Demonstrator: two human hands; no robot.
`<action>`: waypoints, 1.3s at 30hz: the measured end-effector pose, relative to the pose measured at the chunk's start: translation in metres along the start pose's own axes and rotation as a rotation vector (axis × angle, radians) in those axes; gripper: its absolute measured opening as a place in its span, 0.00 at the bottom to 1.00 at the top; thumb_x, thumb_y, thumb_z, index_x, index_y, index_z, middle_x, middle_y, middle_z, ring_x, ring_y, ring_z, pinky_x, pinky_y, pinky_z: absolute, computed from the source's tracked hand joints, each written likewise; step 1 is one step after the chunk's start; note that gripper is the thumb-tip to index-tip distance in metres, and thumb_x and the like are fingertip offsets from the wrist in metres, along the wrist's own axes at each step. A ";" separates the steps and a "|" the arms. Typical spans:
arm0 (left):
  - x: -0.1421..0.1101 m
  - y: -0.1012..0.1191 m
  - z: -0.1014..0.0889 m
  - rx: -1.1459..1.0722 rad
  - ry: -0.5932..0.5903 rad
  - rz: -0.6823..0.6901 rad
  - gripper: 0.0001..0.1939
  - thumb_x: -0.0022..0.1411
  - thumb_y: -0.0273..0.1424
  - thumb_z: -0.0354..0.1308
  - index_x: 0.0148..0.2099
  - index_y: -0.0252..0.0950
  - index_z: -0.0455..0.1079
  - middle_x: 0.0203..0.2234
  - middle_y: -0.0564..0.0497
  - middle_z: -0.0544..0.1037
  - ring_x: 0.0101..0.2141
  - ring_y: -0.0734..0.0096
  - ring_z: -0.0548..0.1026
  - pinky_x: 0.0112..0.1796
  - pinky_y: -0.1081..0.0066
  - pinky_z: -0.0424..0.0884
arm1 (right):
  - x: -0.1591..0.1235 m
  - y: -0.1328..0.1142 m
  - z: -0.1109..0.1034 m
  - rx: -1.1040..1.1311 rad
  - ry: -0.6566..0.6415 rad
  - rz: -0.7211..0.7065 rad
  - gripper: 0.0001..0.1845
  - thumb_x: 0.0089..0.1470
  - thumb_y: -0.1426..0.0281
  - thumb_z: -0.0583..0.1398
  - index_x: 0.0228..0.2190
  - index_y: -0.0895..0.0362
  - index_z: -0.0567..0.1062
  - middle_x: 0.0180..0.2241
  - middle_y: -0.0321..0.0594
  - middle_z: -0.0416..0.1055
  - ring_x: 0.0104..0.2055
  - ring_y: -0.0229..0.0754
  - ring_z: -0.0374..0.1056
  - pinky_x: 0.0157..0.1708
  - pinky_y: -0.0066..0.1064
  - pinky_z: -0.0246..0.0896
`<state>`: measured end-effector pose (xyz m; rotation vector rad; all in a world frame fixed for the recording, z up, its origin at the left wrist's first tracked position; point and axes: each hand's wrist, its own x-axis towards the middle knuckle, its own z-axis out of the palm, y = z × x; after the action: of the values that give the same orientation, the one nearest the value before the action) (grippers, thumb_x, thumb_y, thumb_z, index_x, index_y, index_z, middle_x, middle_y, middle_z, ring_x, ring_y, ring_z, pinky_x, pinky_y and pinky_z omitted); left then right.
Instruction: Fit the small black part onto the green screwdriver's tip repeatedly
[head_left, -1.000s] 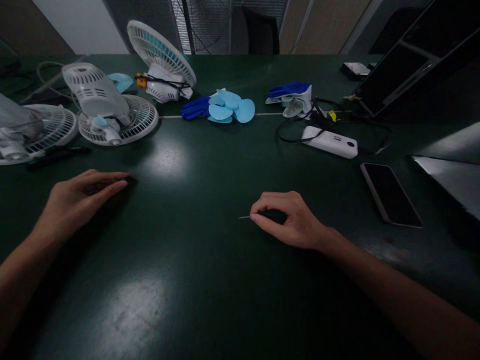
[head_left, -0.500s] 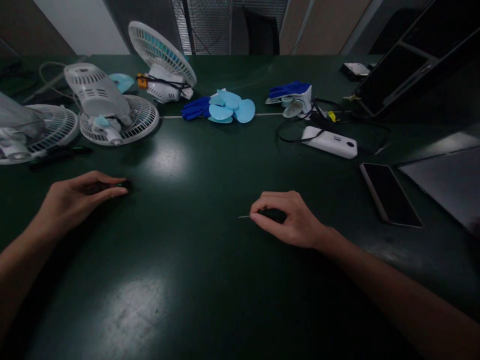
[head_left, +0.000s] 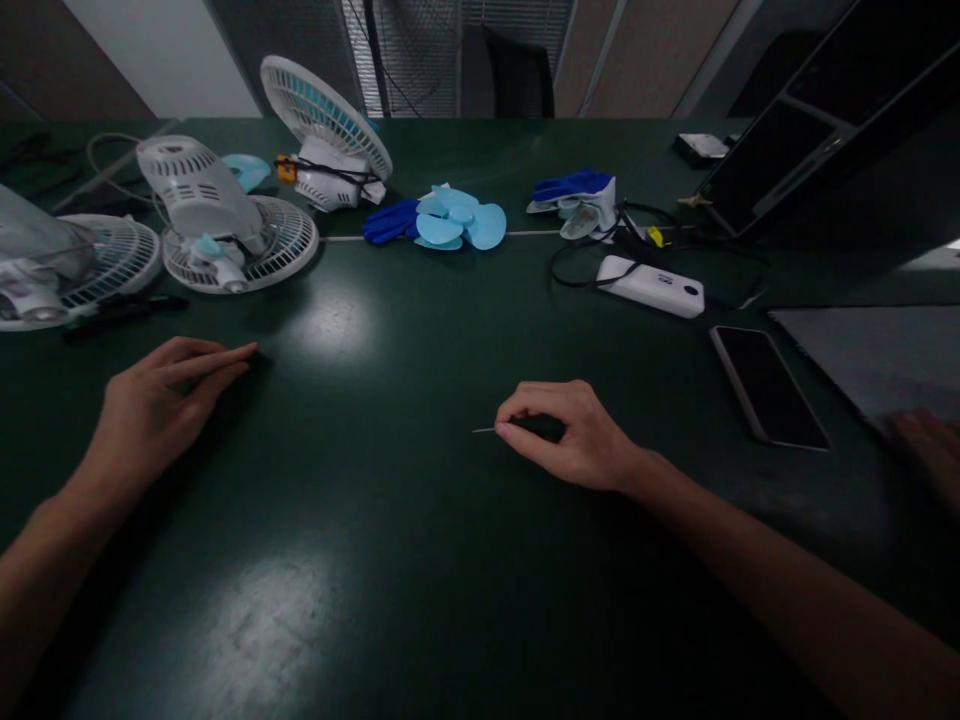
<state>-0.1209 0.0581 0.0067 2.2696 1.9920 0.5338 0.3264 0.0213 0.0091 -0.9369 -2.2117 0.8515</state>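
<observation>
My right hand (head_left: 571, 432) is closed around the dark handle of a small screwdriver (head_left: 544, 427), its thin metal shaft pointing left over the dark green table (head_left: 390, 560). At the left, my left hand (head_left: 169, 395) rests low on the tabletop with thumb and fingers drawn together. Whatever lies between those fingers is hidden; only a dark patch shows by the fingertips. Beyond it a dark tool (head_left: 124, 312) with a green part lies beside the white fans, too dim to name.
White fan units (head_left: 217, 215) stand at the back left. Behind are a light blue fan blade (head_left: 459, 217), blue-and-white gloves (head_left: 576, 195) and a white power strip (head_left: 651, 286) with black cable. On the right lie a phone (head_left: 769, 385), a grey sheet (head_left: 874, 345) and another person's hand (head_left: 926, 440).
My left fingers have shifted, and the small black-and-green object seen at their tips is now hidden. My right hand keeps the screwdriver almost unmoved. Another person's hand has appeared at the right edge.
</observation>
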 end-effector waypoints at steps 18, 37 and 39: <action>-0.027 0.147 0.049 -0.336 -0.156 0.652 0.24 0.70 0.25 0.51 0.65 0.47 0.65 0.48 0.47 0.78 0.43 0.64 0.75 0.43 0.63 0.74 | 0.002 -0.001 0.002 -0.042 -0.009 0.001 0.07 0.61 0.68 0.60 0.36 0.56 0.78 0.33 0.36 0.75 0.32 0.35 0.69 0.33 0.28 0.62; -0.015 0.173 0.054 -0.618 -0.346 0.379 0.08 0.67 0.34 0.61 0.48 0.45 0.74 0.43 0.49 0.75 0.43 0.66 0.73 0.42 0.63 0.72 | 0.001 0.000 0.006 -0.225 -0.021 -0.006 0.07 0.62 0.70 0.58 0.37 0.57 0.77 0.31 0.36 0.71 0.29 0.34 0.64 0.28 0.29 0.54; -0.015 0.174 0.053 -0.619 -0.360 0.384 0.08 0.67 0.35 0.60 0.48 0.45 0.74 0.43 0.50 0.75 0.43 0.66 0.73 0.43 0.64 0.71 | 0.001 -0.001 0.008 -0.249 -0.018 -0.011 0.06 0.62 0.70 0.58 0.37 0.57 0.77 0.30 0.36 0.71 0.29 0.34 0.64 0.28 0.29 0.54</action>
<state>0.0583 0.0256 0.0032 2.1351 1.0402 0.6062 0.3193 0.0193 0.0052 -1.0336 -2.3747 0.5896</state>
